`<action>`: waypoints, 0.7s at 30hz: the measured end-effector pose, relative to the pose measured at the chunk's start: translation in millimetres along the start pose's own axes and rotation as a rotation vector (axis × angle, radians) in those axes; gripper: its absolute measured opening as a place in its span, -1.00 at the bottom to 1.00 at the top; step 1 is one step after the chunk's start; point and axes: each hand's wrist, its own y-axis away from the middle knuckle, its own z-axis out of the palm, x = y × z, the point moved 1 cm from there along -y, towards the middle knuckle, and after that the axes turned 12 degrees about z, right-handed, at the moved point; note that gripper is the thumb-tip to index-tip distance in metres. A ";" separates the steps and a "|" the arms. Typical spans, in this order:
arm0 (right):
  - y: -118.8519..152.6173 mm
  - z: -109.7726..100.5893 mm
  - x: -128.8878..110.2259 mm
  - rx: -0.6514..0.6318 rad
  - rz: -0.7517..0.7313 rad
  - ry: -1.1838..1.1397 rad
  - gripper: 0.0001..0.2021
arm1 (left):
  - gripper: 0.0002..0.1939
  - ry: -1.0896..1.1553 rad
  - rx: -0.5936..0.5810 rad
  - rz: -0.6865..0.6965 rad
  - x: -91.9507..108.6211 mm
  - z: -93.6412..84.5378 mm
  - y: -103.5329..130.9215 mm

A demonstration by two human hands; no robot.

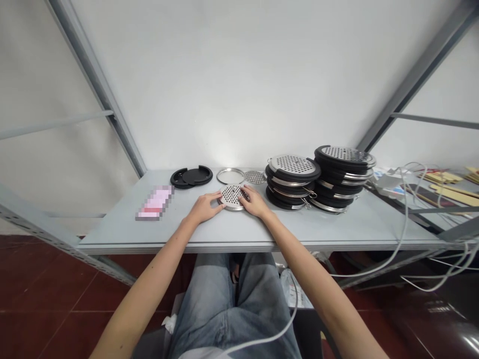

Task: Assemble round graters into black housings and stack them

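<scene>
The left forearm (159, 271) and right forearm (312, 267) are slanting inward from the near side; the left hand (205, 206) is pointing right, the right hand (256, 202) far left, both lying palm-down.

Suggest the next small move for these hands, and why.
I'd probably lift the front perforated disc slightly: the left hand and right hand rest at its opposite edges, and it lies on the table, whereas the top disc of the left stack sits in a black holder.

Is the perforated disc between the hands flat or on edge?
Flat, or nearly so: the perforated disc shows its holed face upward, with the left hand and right hand touching opposite sides.
</scene>
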 end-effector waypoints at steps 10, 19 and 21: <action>0.4 0.4 -5.1 -0.025 -0.050 0.127 -0.50 | -0.36 -0.040 -0.053 0.009 -2.4 1.0 0.8; 4.4 -7.1 -9.4 -0.023 -0.028 -0.037 -0.57 | -0.45 -0.086 0.025 0.109 0.7 0.6 2.0; 4.6 -9.7 -9.4 -0.018 -0.035 -0.124 -0.57 | -0.49 -0.075 0.077 0.119 0.4 0.3 1.6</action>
